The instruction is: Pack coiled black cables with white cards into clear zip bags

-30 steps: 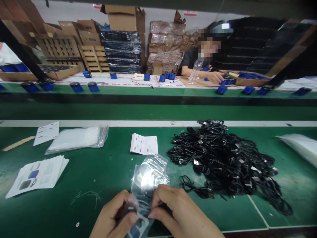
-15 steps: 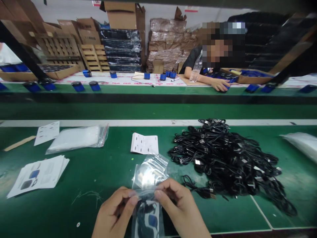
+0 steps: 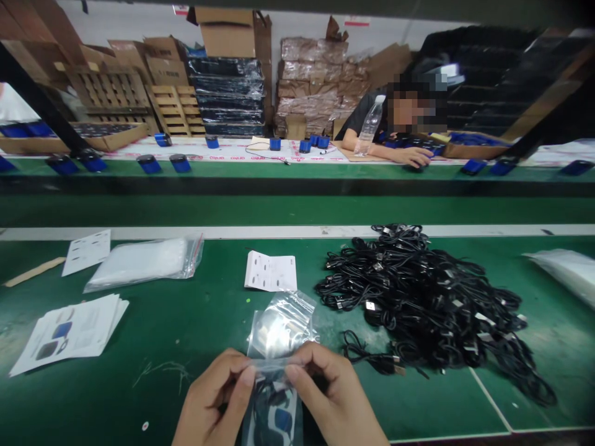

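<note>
Bag [image 3: 274,406] pinched at top by left hand [image 3: 216,402] and right hand [image 3: 332,402], over green table [image 3: 186,322], near black cables [image 3: 427,303].

1. A green bench mat [image 3: 186,334] fills the lower frame.
2. Centre right: heap of black cables [image 3: 427,303].
3. Left: leaflets [image 3: 69,334], zip bags [image 3: 144,260], wooden stick [image 3: 32,271].
4. Centre: sticker sheet [image 3: 270,271] above clear bags [image 3: 281,322].

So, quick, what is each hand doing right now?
Left hand: closed, pinching the top edge of the clear plastic bag.
Right hand: closed, pinching the same edge from the other side.
</note>
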Available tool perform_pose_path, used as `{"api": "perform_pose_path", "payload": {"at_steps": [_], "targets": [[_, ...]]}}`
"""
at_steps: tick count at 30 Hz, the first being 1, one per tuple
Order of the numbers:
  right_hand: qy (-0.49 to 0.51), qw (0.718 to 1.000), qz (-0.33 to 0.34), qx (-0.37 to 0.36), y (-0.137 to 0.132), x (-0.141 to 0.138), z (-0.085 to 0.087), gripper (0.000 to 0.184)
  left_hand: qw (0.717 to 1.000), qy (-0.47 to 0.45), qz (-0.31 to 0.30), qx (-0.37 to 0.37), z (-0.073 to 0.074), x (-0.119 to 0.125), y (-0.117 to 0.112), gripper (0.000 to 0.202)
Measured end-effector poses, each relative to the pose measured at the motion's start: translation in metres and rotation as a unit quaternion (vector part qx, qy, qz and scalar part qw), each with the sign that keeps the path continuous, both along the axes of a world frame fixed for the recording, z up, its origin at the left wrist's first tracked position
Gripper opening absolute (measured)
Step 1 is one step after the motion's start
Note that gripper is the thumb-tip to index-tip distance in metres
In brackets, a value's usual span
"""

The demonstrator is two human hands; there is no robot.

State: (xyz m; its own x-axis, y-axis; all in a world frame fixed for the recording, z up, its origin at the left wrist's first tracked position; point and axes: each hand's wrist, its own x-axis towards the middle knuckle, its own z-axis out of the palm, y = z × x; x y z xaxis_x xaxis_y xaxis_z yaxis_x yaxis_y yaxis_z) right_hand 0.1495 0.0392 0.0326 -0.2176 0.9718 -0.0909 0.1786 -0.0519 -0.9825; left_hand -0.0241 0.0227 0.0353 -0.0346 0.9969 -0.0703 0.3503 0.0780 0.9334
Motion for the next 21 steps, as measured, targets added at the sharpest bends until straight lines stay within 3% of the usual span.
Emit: {"api": "perform_pose_path", "payload": {"at_steps": [3, 6, 12, 17, 21], "targets": [[0.006, 1.0, -0.009, 0.011, -0.001, -0.002, -0.002, 0.022, 0.999, 0.02, -0.04, 0.002, -0.001, 0.0, 0.0, 0.026], [0.01, 1.0, -0.001, 0.007, -0.001, -0.003, -0.002, 0.021, 0.999, 0.026, -0.022, 0.034, -0.002, 0.0, -0.001, 0.023], [0.013, 1.0, 0.014, 0.0, -0.001, -0.008, 0.0, 0.021, 0.999, 0.002, -0.031, 0.024, 0.002, 0.004, 0.001, 0.022], [-0.013, 1.0, 0.006, 0.025, -0.004, -0.012, -0.001, 0.016, 0.999, -0.017, 0.018, 0.038, 0.002, 0.01, -0.001, 0.019], [-0.036, 0.996, -0.005, 0.076, -0.005, -0.011, 0.0, 0.019, 0.999, -0.03, -0.003, 0.018, -0.003, 0.008, -0.004, 0.019]]}}
